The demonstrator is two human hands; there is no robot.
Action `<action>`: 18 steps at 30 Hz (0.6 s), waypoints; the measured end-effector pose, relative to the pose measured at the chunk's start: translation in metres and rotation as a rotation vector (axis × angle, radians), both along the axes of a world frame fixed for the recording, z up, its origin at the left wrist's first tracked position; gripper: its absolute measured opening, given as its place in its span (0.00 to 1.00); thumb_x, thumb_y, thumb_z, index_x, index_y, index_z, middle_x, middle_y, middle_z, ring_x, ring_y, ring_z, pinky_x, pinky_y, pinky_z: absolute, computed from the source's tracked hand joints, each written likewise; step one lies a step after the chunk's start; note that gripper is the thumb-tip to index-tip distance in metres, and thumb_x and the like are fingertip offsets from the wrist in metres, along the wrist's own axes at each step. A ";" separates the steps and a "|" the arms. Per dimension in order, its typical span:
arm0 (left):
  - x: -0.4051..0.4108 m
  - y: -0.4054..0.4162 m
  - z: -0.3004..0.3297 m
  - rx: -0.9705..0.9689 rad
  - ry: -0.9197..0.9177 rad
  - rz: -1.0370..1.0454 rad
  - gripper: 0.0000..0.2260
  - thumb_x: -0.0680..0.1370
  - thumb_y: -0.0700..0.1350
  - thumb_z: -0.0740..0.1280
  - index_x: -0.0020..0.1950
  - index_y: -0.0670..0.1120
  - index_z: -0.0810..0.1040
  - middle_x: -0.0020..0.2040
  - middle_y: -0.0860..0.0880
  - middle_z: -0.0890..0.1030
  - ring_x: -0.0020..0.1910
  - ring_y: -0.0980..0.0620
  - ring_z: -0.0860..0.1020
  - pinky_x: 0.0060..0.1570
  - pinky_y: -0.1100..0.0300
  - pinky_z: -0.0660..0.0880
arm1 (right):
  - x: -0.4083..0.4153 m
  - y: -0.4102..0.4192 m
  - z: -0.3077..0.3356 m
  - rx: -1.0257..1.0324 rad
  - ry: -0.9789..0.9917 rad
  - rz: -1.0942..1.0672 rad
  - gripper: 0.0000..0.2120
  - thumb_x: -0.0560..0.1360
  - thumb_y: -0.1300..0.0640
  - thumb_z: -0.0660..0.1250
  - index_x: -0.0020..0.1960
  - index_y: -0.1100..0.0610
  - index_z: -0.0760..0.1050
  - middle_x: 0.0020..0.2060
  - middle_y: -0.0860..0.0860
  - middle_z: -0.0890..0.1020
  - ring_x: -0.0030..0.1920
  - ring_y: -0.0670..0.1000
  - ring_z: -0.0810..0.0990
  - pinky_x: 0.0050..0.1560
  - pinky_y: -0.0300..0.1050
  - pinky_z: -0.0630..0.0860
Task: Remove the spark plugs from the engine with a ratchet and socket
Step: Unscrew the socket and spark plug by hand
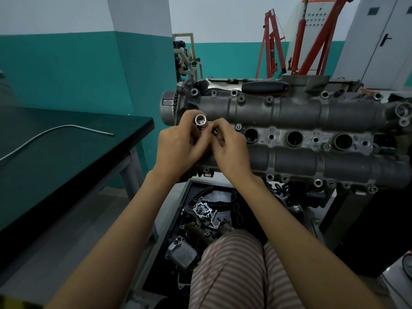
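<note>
A grey engine head [296, 112] lies across the middle, with three open spark plug wells [294, 138] in a row. My left hand [178, 146] grips a silver socket [200, 120], its open end facing up toward me. My right hand [229, 148] pinches a small dark part [214, 132] right next to the socket, over the engine's left end; what it is stays mostly hidden by the fingers. A ratchet with a black handle [265, 87] rests on the far top edge of the engine.
A dark table [66, 157] with a thin bent metal rod [55, 129] stands at the left. Below the engine a black tray [200, 219] holds several loose engine parts and a chain. A red engine hoist [298, 39] stands behind.
</note>
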State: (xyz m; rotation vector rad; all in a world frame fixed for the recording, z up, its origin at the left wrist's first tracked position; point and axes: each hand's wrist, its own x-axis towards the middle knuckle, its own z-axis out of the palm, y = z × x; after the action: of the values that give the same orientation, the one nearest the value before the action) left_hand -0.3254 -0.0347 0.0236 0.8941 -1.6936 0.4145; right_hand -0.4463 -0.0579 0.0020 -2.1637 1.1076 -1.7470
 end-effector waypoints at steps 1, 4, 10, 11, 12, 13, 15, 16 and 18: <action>0.001 0.000 0.000 0.000 -0.012 0.003 0.13 0.77 0.47 0.62 0.49 0.37 0.77 0.28 0.46 0.77 0.23 0.49 0.74 0.23 0.52 0.72 | 0.000 0.000 0.000 -0.013 0.009 -0.008 0.05 0.76 0.60 0.62 0.50 0.56 0.75 0.25 0.38 0.66 0.30 0.37 0.71 0.31 0.31 0.64; 0.001 -0.002 -0.001 0.013 -0.007 0.038 0.13 0.77 0.47 0.61 0.47 0.36 0.76 0.28 0.45 0.77 0.23 0.48 0.75 0.23 0.50 0.72 | 0.000 0.000 0.002 -0.029 0.054 -0.017 0.11 0.77 0.61 0.61 0.58 0.56 0.76 0.28 0.35 0.68 0.30 0.35 0.71 0.32 0.28 0.64; -0.002 -0.004 -0.001 0.000 0.005 0.064 0.16 0.75 0.49 0.65 0.39 0.36 0.72 0.25 0.45 0.74 0.21 0.47 0.71 0.20 0.53 0.70 | 0.001 -0.001 0.000 0.041 0.003 -0.041 0.08 0.74 0.57 0.66 0.52 0.54 0.72 0.26 0.44 0.66 0.26 0.43 0.66 0.29 0.40 0.66; -0.002 -0.003 -0.001 0.002 0.002 0.062 0.16 0.75 0.50 0.65 0.39 0.36 0.72 0.25 0.45 0.74 0.21 0.47 0.71 0.21 0.53 0.70 | 0.002 0.000 0.000 0.036 -0.006 -0.030 0.05 0.74 0.58 0.66 0.48 0.52 0.71 0.25 0.44 0.66 0.26 0.44 0.66 0.29 0.44 0.67; -0.002 -0.003 -0.001 0.004 0.003 0.055 0.16 0.76 0.50 0.64 0.40 0.36 0.73 0.26 0.45 0.74 0.22 0.47 0.72 0.21 0.53 0.70 | 0.002 0.000 0.001 0.032 -0.016 -0.019 0.04 0.74 0.59 0.65 0.46 0.52 0.71 0.25 0.45 0.65 0.26 0.44 0.66 0.29 0.47 0.68; -0.002 -0.002 -0.001 0.004 0.004 0.044 0.15 0.76 0.50 0.64 0.41 0.36 0.73 0.26 0.46 0.75 0.22 0.48 0.72 0.21 0.52 0.71 | 0.001 0.000 0.000 0.023 -0.021 -0.006 0.02 0.75 0.59 0.65 0.45 0.53 0.72 0.25 0.44 0.65 0.26 0.44 0.66 0.29 0.48 0.68; -0.001 -0.001 -0.001 0.006 0.007 0.024 0.14 0.76 0.49 0.64 0.45 0.37 0.76 0.27 0.47 0.76 0.23 0.49 0.73 0.22 0.52 0.72 | 0.001 0.000 0.000 -0.005 -0.020 0.001 0.04 0.75 0.59 0.63 0.49 0.56 0.75 0.25 0.42 0.66 0.27 0.42 0.68 0.30 0.41 0.68; 0.000 -0.001 -0.001 0.013 0.008 0.018 0.14 0.76 0.48 0.63 0.47 0.37 0.76 0.27 0.47 0.76 0.23 0.49 0.74 0.23 0.52 0.72 | 0.001 -0.001 0.000 -0.016 -0.013 -0.002 0.07 0.75 0.58 0.63 0.52 0.56 0.76 0.25 0.40 0.67 0.28 0.40 0.70 0.31 0.36 0.67; 0.001 -0.001 -0.001 0.025 0.002 0.020 0.13 0.77 0.48 0.62 0.48 0.37 0.77 0.28 0.46 0.77 0.24 0.48 0.75 0.24 0.50 0.73 | 0.001 0.000 0.001 -0.028 0.008 -0.010 0.10 0.76 0.59 0.62 0.55 0.55 0.77 0.25 0.37 0.67 0.30 0.37 0.72 0.32 0.30 0.65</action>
State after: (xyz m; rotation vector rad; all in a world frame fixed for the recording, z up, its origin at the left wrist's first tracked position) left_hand -0.3249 -0.0360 0.0223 0.9299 -1.6922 0.4061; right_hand -0.4458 -0.0584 0.0025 -2.1870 1.1044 -1.7698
